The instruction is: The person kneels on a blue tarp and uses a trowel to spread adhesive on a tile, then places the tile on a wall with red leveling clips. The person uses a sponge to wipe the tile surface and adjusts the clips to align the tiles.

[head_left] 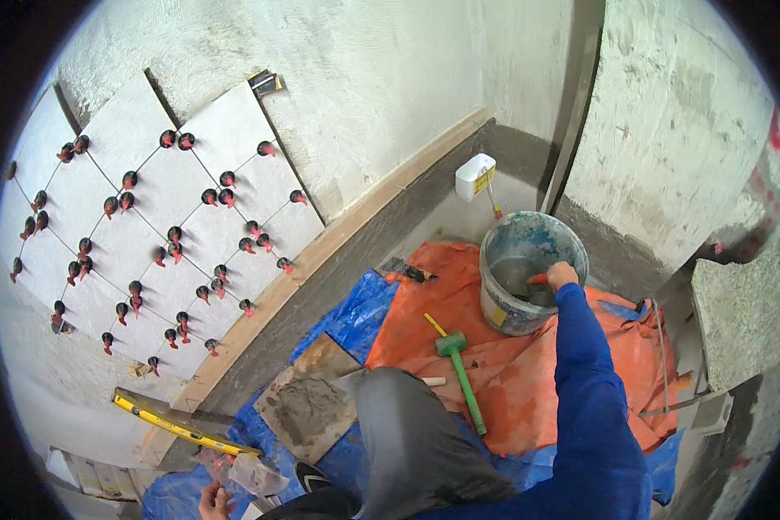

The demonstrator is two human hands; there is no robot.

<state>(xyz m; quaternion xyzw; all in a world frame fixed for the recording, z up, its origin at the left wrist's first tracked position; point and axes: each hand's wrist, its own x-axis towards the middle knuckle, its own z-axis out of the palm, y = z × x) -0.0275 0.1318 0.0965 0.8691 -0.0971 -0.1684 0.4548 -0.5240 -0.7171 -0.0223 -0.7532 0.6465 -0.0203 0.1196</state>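
My right hand (563,276) is closed around the orange handle of a trowel (538,279), reaching over the rim of a large bucket (494,305). Grey mortar (516,273) lies inside, and the trowel's blade is mostly hidden down there. At the lower left edge, my left hand (215,503) shows loosely curled fingers, apart, with nothing visible in them. Crumpled clear plastic (258,476) lies close beside it. Right of my knee, a green mallet (461,364) rests on an orange sheet (529,381).
Pale tiles (130,104) with several black-and-red levelling clips cover the left wall above a wooden batten (338,227). A yellow spirit level (178,425) leans below. Mortar (303,407) sits on a board by my leg. A white container (475,178) stands behind the bucket; a stone slab (745,312) is right.
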